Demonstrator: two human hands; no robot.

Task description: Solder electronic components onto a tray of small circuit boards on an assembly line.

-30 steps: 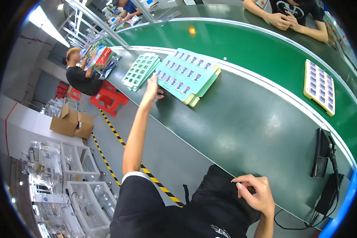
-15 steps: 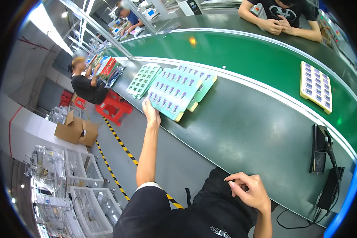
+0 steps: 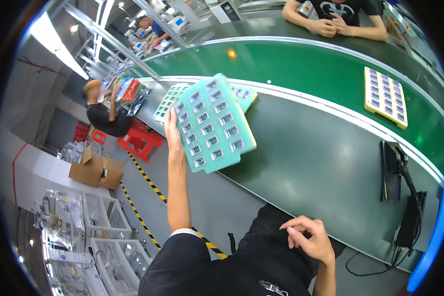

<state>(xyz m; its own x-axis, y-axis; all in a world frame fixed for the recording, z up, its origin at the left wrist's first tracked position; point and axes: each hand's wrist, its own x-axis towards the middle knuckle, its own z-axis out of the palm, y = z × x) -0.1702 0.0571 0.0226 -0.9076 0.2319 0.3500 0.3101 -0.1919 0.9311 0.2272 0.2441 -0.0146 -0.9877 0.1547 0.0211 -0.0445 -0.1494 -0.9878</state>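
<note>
A light green tray (image 3: 205, 123) is held up at its left edge by the left hand (image 3: 172, 130), which is closed on the rim; part of the grip is hidden by the tray. The tray is tilted above the near edge of the dark green tabletop (image 3: 301, 148), and three rows of small dark pieces are carried in its recesses. A second filled tray (image 3: 247, 98), edged in yellow, is partly covered in view by the held one and is rested on the tabletop. To the left of it, pale green trays (image 3: 168, 99) with bare recesses are laid near the rail.

The right hand (image 3: 311, 239) is held over the lap, near the tabletop's front edge, its fingers loosely curved and its thumb slightly apart from the forefinger.

Beyond the rail, a cream-yellow tray (image 3: 386, 97) filled with dark pieces is borne on the green belt (image 3: 291, 61). At the right end of the tabletop, a black device (image 3: 389, 177) is set beside a cable. Across the belt, a co-worker's hands (image 3: 330, 25) are brought together. On the left, a red stool (image 3: 140, 143) is placed beside the tabletop, near a seated person (image 3: 106, 117).
</note>
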